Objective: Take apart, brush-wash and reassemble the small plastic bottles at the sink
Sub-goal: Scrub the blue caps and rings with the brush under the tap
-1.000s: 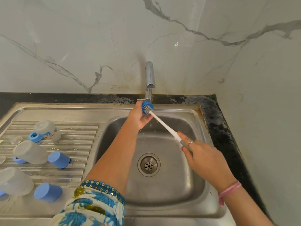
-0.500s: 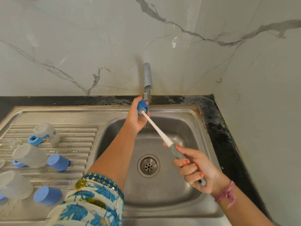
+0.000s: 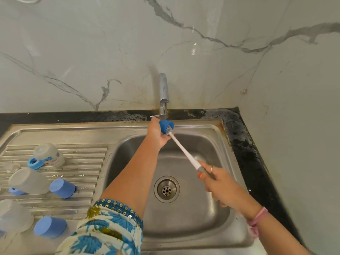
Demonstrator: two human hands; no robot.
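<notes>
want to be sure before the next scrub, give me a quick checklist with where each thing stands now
1. Left hand grips blue cap: ok
2. Brush bristles in the cap's opening: ok
3. Right hand holds the brush handle: ok
4. Cap sits below the tap: ok
5. Water running: cannot tell
6. Other caps and bottles lie on the drainboard, away from the basin: ok

A white marble-veined wall (image 3: pixel 92 43) fills the upper frame. A black, worn tabletop (image 3: pixel 253 153) edge runs below it and down the right side.
</notes>
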